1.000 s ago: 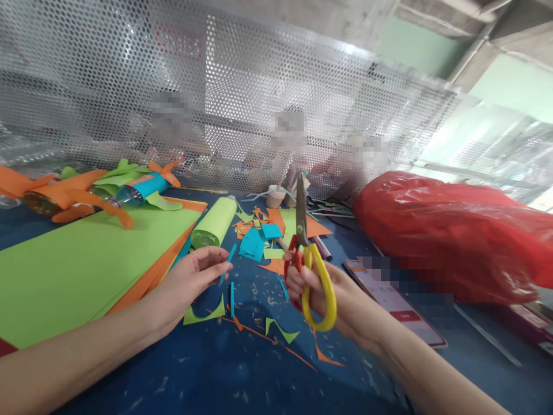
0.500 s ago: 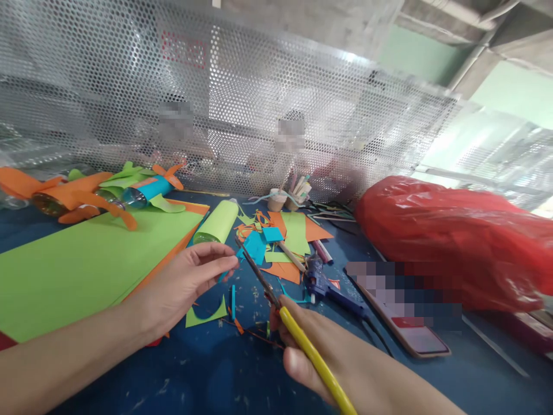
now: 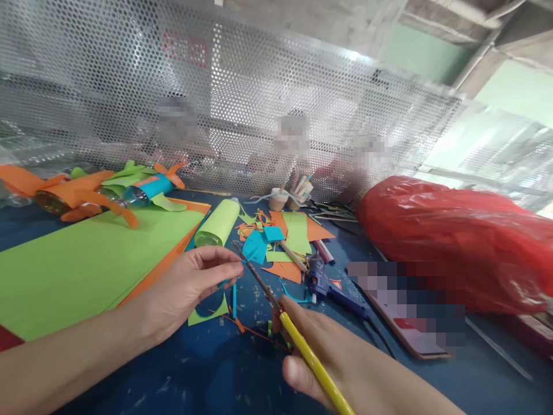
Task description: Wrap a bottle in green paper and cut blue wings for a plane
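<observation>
My left hand [image 3: 194, 282] pinches a small piece of blue paper [image 3: 223, 283], mostly hidden by the fingers. Yellow-handled scissors [image 3: 298, 337] are in my right hand [image 3: 319, 346], their blades pointing up and left, close beside my left fingertips. Under and around the blades lie a blue paper scrap [image 3: 254, 248], a curved green offcut [image 3: 209, 311] and a thin blue strip [image 3: 234, 301]. Just beyond my left hand, a bottle wrapped in green paper [image 3: 218, 222] lies on its side.
Green sheets [image 3: 86, 253] cover the left of the blue table [image 3: 181, 380], with paper-wrapped bottles [image 3: 151, 189] behind. A glue gun [image 3: 332, 291], a phone [image 3: 401, 323] and a red plastic bag [image 3: 453, 236] lie right. Cups [image 3: 279, 199] stand by the perforated metal screen [image 3: 259, 86].
My left hand has shifted slightly right, towards the scissors. The blades now look closer together, and the blue paper at their tips shows less.
</observation>
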`<act>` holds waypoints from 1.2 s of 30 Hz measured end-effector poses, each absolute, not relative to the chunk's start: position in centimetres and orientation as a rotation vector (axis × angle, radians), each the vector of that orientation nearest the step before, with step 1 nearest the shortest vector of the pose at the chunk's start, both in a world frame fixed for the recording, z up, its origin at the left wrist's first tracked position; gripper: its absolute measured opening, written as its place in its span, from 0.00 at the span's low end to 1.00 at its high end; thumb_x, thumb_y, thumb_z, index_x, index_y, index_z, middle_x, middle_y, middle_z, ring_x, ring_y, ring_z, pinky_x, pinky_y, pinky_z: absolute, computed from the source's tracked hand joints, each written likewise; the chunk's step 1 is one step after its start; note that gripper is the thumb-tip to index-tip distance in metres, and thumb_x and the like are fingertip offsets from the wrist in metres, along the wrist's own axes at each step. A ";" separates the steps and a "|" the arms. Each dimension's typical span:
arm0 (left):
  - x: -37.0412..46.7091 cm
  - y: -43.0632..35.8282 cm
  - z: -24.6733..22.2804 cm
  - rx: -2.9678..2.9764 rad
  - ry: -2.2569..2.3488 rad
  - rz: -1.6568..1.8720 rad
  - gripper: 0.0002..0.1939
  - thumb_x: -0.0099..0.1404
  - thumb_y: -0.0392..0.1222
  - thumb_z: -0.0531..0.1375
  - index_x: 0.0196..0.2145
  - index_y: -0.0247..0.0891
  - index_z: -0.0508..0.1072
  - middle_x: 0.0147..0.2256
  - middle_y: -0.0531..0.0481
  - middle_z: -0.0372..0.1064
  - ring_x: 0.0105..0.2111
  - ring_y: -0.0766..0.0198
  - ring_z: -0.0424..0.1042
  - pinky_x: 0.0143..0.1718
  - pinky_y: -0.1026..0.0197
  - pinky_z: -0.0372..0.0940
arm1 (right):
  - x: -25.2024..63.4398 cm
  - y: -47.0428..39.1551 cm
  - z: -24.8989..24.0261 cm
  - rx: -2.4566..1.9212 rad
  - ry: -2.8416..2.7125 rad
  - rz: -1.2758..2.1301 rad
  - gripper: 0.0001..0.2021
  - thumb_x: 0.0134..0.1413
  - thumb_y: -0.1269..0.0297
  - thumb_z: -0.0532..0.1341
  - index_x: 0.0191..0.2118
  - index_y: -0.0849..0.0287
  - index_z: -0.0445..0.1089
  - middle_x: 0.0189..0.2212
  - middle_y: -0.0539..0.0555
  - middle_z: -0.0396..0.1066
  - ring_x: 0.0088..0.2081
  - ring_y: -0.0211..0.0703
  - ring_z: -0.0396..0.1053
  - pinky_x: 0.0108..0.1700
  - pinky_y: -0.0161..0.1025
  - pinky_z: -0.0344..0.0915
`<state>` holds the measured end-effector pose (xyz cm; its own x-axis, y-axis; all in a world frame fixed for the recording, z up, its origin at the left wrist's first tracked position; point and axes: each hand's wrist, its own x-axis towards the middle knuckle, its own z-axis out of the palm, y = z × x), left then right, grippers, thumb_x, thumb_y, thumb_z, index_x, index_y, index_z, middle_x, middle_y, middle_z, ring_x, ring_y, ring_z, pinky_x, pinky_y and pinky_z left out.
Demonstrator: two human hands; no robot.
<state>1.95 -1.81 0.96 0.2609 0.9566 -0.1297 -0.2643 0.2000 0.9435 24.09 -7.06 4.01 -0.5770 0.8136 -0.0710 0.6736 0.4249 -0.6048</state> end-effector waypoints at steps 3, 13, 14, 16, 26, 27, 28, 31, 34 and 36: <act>2.0 -1.7 0.8 0.978 0.911 1.040 0.08 0.52 0.42 0.71 0.29 0.42 0.78 0.27 0.57 0.72 0.30 0.72 0.68 0.33 0.71 0.61 | 24.1 -6.9 3.9 -1.300 -2.420 0.863 0.32 0.57 0.34 0.48 0.44 0.61 0.68 0.34 0.57 0.72 0.31 0.45 0.68 0.32 0.36 0.65; 1.9 -1.7 0.7 0.962 0.911 1.035 0.07 0.51 0.42 0.72 0.28 0.42 0.79 0.27 0.57 0.74 0.30 0.72 0.70 0.34 0.71 0.62 | 24.2 -6.9 3.7 -1.265 -2.416 0.849 0.30 0.58 0.35 0.47 0.40 0.59 0.67 0.30 0.55 0.70 0.28 0.42 0.65 0.30 0.35 0.63; 1.9 -1.6 0.7 0.960 0.911 1.032 0.07 0.51 0.42 0.72 0.28 0.42 0.79 0.28 0.57 0.74 0.30 0.72 0.70 0.34 0.71 0.63 | 24.2 -6.9 3.7 -1.271 -2.405 0.843 0.30 0.57 0.34 0.46 0.40 0.59 0.67 0.30 0.55 0.69 0.28 0.42 0.64 0.30 0.35 0.62; 1.9 -1.5 0.7 0.960 0.910 1.031 0.06 0.51 0.42 0.72 0.28 0.43 0.79 0.28 0.57 0.74 0.30 0.72 0.70 0.34 0.72 0.63 | 24.0 -6.8 3.5 -1.289 -2.384 0.842 0.33 0.56 0.32 0.44 0.38 0.60 0.68 0.29 0.55 0.68 0.27 0.42 0.62 0.29 0.36 0.61; 1.6 -1.0 0.3 0.978 0.929 0.979 0.07 0.52 0.42 0.72 0.29 0.41 0.80 0.29 0.55 0.76 0.32 0.71 0.72 0.36 0.72 0.64 | 23.4 -6.2 2.6 -1.365 -2.332 0.930 0.35 0.50 0.27 0.41 0.26 0.59 0.59 0.22 0.46 0.55 0.23 0.35 0.49 0.22 0.34 0.48; 1.5 -0.8 0.2 0.975 0.927 0.974 0.07 0.52 0.42 0.71 0.29 0.41 0.80 0.30 0.54 0.77 0.32 0.70 0.72 0.36 0.71 0.64 | 23.4 -6.1 2.4 -1.384 -2.310 0.915 0.34 0.52 0.28 0.40 0.25 0.58 0.58 0.21 0.46 0.53 0.23 0.35 0.49 0.22 0.34 0.47; 1.4 -0.6 0.0 0.969 0.921 0.972 0.07 0.52 0.42 0.71 0.30 0.40 0.80 0.30 0.53 0.77 0.32 0.70 0.72 0.37 0.71 0.65 | 23.4 -6.0 2.2 -1.408 -2.281 0.885 0.33 0.54 0.29 0.40 0.24 0.57 0.56 0.21 0.45 0.52 0.22 0.35 0.48 0.22 0.33 0.47; 1.3 0.0 -0.3 0.962 0.902 0.987 0.08 0.53 0.43 0.71 0.30 0.39 0.80 0.30 0.52 0.77 0.33 0.68 0.72 0.38 0.69 0.65 | 23.7 -5.3 1.9 -1.531 -2.194 0.721 0.29 0.61 0.37 0.40 0.24 0.56 0.55 0.19 0.47 0.56 0.21 0.36 0.54 0.23 0.34 0.51; 1.4 0.1 -0.3 0.997 0.927 1.006 0.07 0.55 0.44 0.69 0.31 0.39 0.80 0.31 0.51 0.76 0.33 0.68 0.70 0.37 0.69 0.64 | 24.4 -3.9 1.4 -1.799 -2.178 0.372 0.20 0.63 0.49 0.48 0.27 0.57 0.63 0.22 0.52 0.68 0.24 0.42 0.66 0.26 0.36 0.56; 1.5 0.0 -0.2 1.004 0.937 1.002 0.07 0.57 0.44 0.68 0.32 0.38 0.79 0.31 0.51 0.75 0.32 0.68 0.69 0.36 0.68 0.64 | 25.0 -3.0 1.0 -1.996 -2.191 0.082 0.14 0.61 0.56 0.53 0.29 0.59 0.67 0.23 0.56 0.71 0.26 0.48 0.71 0.26 0.38 0.57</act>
<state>1.49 0.01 -0.23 0.2653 0.9518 -0.1539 -0.2174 0.2146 0.9522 24.99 -2.97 0.99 -0.0851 0.9921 0.0926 0.9823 0.0991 -0.1588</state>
